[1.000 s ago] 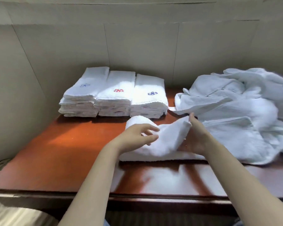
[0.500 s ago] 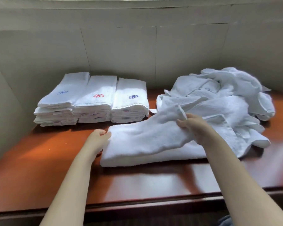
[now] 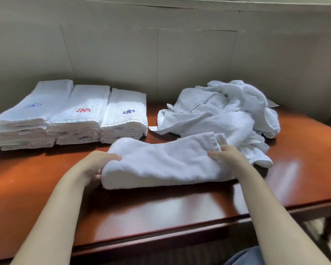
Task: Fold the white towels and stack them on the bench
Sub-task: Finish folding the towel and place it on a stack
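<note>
Hands: while both grip one long folded white terry towel (image 3: 166,161), the left hand (image 3: 96,165) clasps its left end and the right hand (image 3: 227,157) pinches its right end.
Towel: lying across the glossy reddish wooden bench (image 3: 36,180).
Behind left: three stacks of folded white embroidered towels (image 3: 71,115).
Behind right: a heap of rumpled white towels (image 3: 224,111).

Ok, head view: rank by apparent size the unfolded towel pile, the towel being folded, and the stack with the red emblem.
1. unfolded towel pile
2. towel being folded, though it lies nearer the camera, so the ranking is unsure
3. stack with the red emblem
</note>
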Action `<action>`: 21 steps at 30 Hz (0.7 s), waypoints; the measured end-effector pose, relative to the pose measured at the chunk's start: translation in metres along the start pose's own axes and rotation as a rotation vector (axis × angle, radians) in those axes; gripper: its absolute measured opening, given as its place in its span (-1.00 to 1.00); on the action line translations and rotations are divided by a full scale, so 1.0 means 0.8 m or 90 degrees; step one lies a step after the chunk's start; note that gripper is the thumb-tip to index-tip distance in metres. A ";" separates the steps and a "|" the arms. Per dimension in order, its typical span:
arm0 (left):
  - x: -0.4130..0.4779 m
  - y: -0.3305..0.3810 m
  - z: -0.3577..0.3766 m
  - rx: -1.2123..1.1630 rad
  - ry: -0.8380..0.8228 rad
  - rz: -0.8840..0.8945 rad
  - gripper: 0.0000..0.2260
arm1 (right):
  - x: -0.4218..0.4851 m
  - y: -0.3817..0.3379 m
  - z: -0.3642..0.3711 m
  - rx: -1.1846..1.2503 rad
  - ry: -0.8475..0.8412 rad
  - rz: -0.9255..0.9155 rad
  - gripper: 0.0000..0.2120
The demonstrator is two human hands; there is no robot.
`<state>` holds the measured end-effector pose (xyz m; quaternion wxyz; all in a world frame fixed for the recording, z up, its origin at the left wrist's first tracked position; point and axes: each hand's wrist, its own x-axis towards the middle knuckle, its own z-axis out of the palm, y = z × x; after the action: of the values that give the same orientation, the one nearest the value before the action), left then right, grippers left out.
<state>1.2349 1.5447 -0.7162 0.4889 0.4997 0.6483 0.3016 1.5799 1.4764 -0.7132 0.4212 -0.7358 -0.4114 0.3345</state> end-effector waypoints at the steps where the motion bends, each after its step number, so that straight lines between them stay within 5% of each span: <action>1: 0.002 0.001 -0.014 -0.001 0.029 0.012 -0.84 | -0.004 -0.004 0.009 0.037 -0.039 0.003 -0.80; 3: 0.004 -0.002 -0.051 0.018 0.084 0.016 -0.80 | -0.014 -0.015 0.036 0.059 -0.113 -0.006 -0.81; 6: 0.007 -0.027 -0.097 0.075 0.193 -0.070 -0.40 | -0.028 -0.035 0.084 -0.005 -0.174 -0.059 -0.92; 8: 0.006 -0.044 -0.116 0.113 0.257 -0.126 -0.29 | -0.032 -0.047 0.107 -0.010 -0.202 -0.081 -0.85; 12: 0.009 -0.053 -0.121 0.164 0.227 -0.122 -0.29 | -0.024 -0.062 0.108 0.060 -0.136 -0.092 -0.71; 21: 0.010 -0.047 -0.095 0.268 0.160 -0.068 -0.42 | -0.012 -0.032 0.083 -0.058 -0.120 0.043 -0.95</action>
<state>1.1504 1.5477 -0.7257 0.3045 0.5141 0.7782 0.1933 1.5114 1.4985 -0.7167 0.3348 -0.7330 -0.4389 0.3975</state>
